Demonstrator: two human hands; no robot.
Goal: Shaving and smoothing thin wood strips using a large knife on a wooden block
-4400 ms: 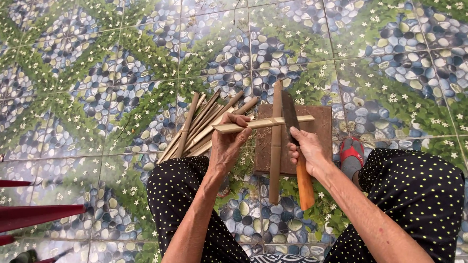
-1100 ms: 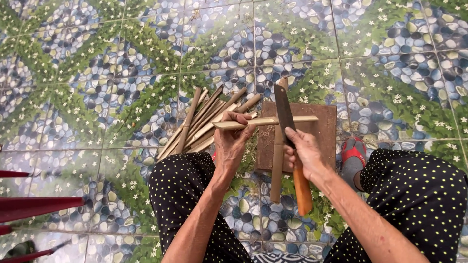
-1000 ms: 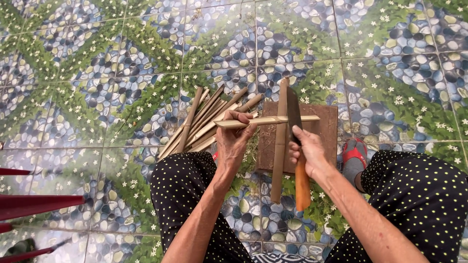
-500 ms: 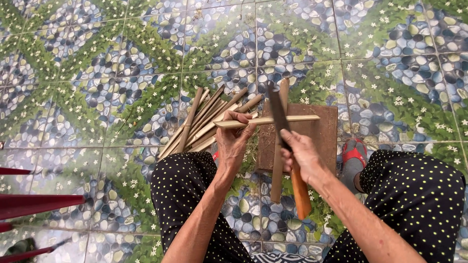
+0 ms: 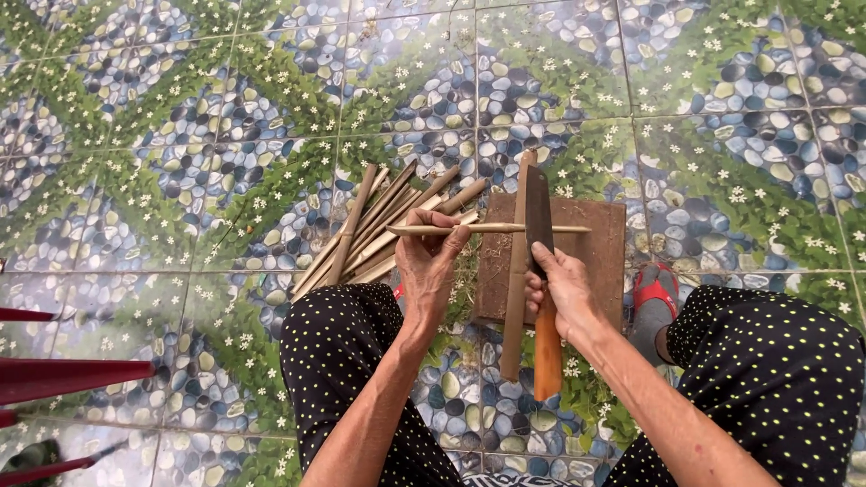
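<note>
Left hand (image 5: 428, 269) grips a thin bamboo stick (image 5: 487, 229) lying crosswise over the wooden board (image 5: 595, 261) at frame centre. Right hand (image 5: 564, 290) is closed on the orange-handled knife (image 5: 541, 271), blade against the stick. Open tiled floor (image 5: 180, 135) fills the upper left.

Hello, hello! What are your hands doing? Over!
Left hand pinching thin bamboo stick. Right hand gripping orange-handled knife, blade laid on stick. Wooden board underneath; bamboo pile beside.

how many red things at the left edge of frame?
3. One thin red bar near mid-height, one wide red bar just below it, one thin red bar at the bottom corner. All are cut off by the frame, so they may belong together.
</note>
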